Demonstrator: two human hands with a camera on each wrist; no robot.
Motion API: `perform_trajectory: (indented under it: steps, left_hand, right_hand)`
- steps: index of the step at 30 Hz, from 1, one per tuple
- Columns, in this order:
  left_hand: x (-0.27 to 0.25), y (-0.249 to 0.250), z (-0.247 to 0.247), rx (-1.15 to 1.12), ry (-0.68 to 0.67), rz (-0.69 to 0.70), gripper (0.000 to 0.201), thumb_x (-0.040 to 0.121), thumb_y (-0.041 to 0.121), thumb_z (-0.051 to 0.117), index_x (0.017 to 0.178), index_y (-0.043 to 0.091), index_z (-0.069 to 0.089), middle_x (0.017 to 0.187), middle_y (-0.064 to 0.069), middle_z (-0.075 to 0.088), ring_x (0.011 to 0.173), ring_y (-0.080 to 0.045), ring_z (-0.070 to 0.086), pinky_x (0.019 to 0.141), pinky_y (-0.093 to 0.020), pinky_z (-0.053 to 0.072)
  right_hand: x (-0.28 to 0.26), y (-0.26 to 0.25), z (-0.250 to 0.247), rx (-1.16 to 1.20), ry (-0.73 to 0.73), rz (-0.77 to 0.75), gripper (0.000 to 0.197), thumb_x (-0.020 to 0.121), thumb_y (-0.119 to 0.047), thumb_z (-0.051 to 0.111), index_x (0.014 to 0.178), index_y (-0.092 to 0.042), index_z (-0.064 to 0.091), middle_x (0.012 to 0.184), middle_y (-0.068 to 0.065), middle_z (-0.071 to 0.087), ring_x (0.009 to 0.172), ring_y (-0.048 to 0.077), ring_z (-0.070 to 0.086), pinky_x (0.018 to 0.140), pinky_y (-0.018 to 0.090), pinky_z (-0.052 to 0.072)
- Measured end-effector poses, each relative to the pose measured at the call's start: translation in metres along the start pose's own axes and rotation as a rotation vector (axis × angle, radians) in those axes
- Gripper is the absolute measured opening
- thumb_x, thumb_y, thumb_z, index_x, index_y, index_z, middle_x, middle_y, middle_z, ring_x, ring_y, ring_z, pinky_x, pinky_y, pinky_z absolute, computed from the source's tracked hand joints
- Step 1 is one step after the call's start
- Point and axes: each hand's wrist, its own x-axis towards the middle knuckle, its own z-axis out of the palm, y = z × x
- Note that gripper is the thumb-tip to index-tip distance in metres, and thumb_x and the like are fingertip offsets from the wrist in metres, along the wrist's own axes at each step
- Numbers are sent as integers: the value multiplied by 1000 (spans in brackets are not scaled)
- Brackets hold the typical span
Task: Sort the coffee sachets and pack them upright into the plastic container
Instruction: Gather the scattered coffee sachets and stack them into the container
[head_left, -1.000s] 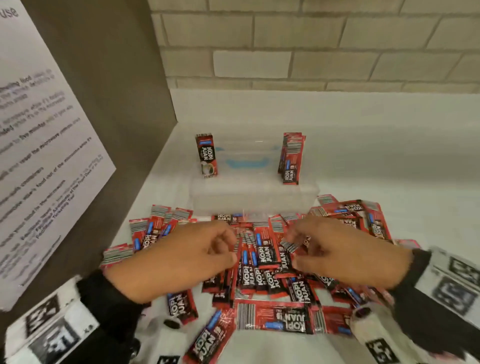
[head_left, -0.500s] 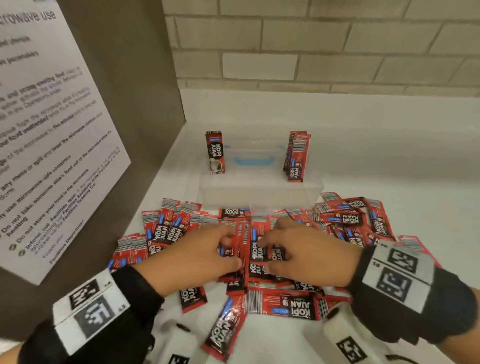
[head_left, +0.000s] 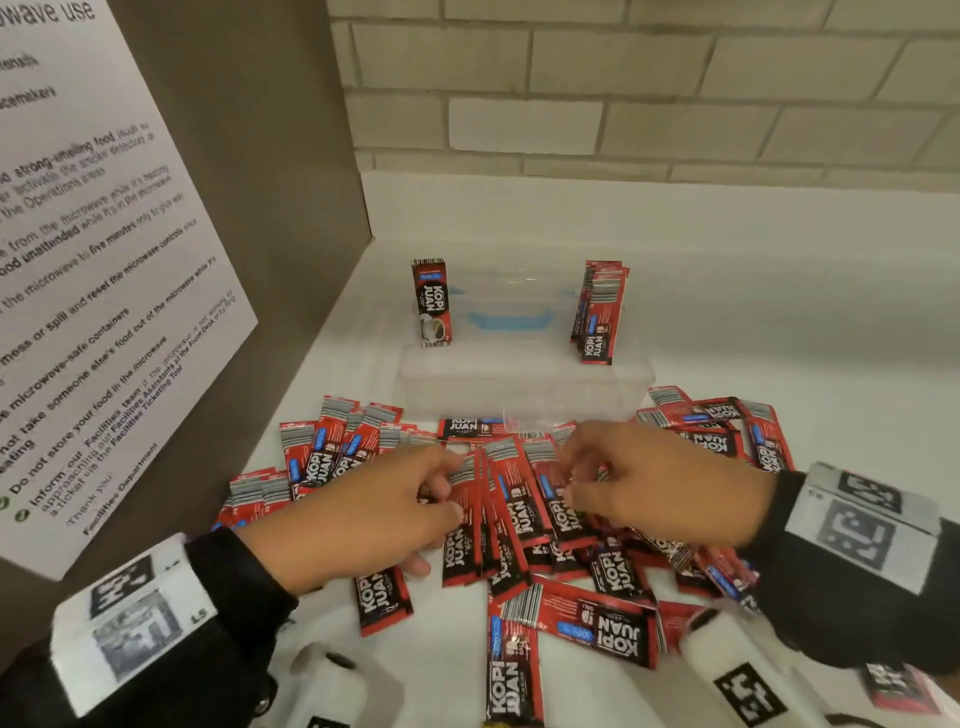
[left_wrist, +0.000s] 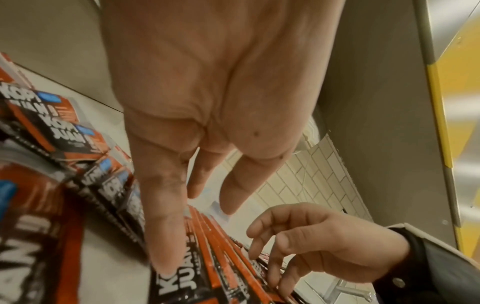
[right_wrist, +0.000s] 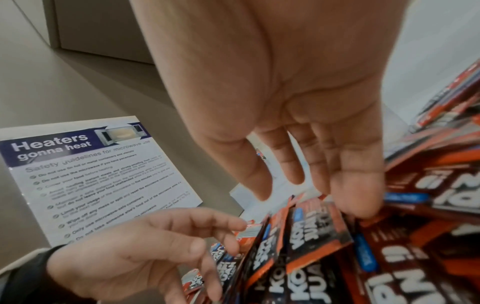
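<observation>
Early: few Kopi Juan sachets (head_left: 597, 317) upright in plastic container (head_left: 524, 387); most loose on counter (head_left: 779, 332). Left hand (head_left: 358, 514) and right hand (head_left: 660, 493) w/ curled fingers gathering a bunch (head_left: 519, 514); firm grip can't tell.

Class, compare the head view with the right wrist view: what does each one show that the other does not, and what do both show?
Only the head view shows the plastic container, with sachets standing at its left end and right end. Only the right wrist view shows the notice's heading, "Heaters gonna heat". Both show the left hand and right hand gathering a bunch of sachets from the pile.
</observation>
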Motion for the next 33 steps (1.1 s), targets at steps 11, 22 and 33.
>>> perform_trajectory:
  steps: [11,22,33]
  left_hand:
    - [-5,1,11,-165,-100,-50,60,91,14,60,144,29,35,141,10,35,106,-10,58,77,-30,59]
    - [-6,-2,18,-395,-78,-93,49,90,-1,57,132,22,48,116,1,57,103,-18,64,76,-32,59]
    - [-4,-1,17,-557,-51,-89,38,90,-7,52,118,17,55,112,-6,58,91,-15,65,75,-36,60]
  right_hand:
    - [8,-21,13,80,-59,17,28,89,-32,59,109,-14,64,103,4,60,74,10,57,77,31,49]
    - [23,-33,25,188,13,70,41,79,-34,70,105,-14,45,92,0,55,70,13,55,62,31,49]
    - [19,-30,30,29,18,-85,20,83,-21,65,97,-7,64,91,7,64,82,20,62,76,34,52]
